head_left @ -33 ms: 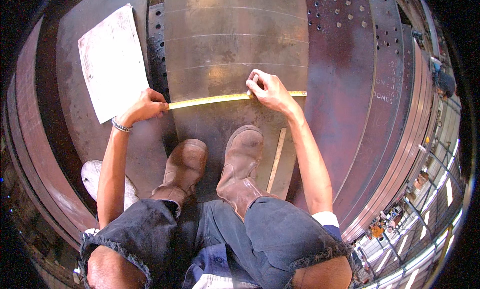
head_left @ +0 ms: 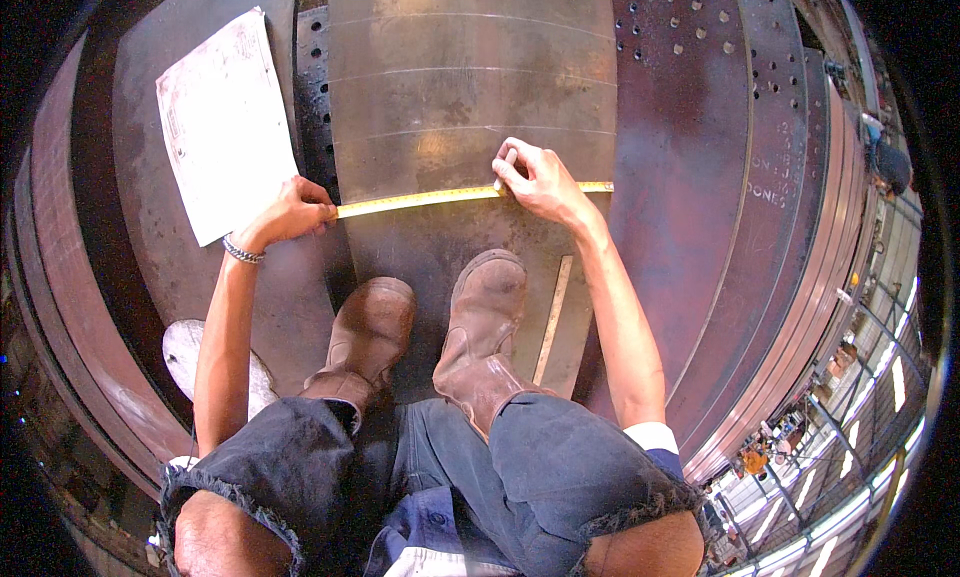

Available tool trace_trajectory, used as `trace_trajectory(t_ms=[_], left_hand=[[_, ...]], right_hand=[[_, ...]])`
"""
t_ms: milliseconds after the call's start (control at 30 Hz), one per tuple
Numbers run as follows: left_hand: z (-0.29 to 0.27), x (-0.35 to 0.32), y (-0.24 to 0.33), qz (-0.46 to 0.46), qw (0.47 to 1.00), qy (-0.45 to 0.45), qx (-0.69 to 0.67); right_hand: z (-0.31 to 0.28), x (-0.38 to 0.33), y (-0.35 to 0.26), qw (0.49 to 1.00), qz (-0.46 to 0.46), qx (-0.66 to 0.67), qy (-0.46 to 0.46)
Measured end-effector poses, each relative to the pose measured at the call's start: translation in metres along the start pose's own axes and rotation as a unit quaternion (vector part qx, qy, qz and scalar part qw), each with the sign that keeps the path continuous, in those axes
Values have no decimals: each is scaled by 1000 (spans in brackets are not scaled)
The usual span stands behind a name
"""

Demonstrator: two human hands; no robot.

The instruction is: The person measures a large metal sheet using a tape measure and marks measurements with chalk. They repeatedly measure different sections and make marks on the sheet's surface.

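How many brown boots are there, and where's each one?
2. The left boot is below the left part of the yellow measuring tape; the right boot is below its middle. Others may be hidden.

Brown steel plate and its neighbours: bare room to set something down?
Free: brown steel plate between yellow tape measure and nearest thin white line, left of bare right hand; reddish steel plate right of that hand, below its round holes. Crowded: along the tape, with bare left hand; below, brown leather boots and pale flat strip.

A reddish-brown plate (round holes dot its far end) lies at right, stacked brown metal beyond it.
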State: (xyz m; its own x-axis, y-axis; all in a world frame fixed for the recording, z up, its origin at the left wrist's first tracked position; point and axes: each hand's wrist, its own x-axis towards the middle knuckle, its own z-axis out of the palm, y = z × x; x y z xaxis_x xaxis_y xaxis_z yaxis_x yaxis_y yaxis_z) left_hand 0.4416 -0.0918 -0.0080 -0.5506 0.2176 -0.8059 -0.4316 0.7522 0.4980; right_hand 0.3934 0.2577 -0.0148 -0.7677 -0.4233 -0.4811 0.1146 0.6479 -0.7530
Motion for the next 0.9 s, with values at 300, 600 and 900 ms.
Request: trace_trajectory(t_ms=[300, 600, 900], left_hand=[[-3, 4, -1, 6, 1000, 4, -19], [-4, 3, 1, 8, 1000, 3, -2], [-3, 5, 0, -11, 1000, -1, -5]], right_hand=[[-2, 8, 0, 1000, -8, -4, -1], [9, 9, 5, 996, -59, -58, 28], [20, 10, -7, 963, -180, -82, 185]])
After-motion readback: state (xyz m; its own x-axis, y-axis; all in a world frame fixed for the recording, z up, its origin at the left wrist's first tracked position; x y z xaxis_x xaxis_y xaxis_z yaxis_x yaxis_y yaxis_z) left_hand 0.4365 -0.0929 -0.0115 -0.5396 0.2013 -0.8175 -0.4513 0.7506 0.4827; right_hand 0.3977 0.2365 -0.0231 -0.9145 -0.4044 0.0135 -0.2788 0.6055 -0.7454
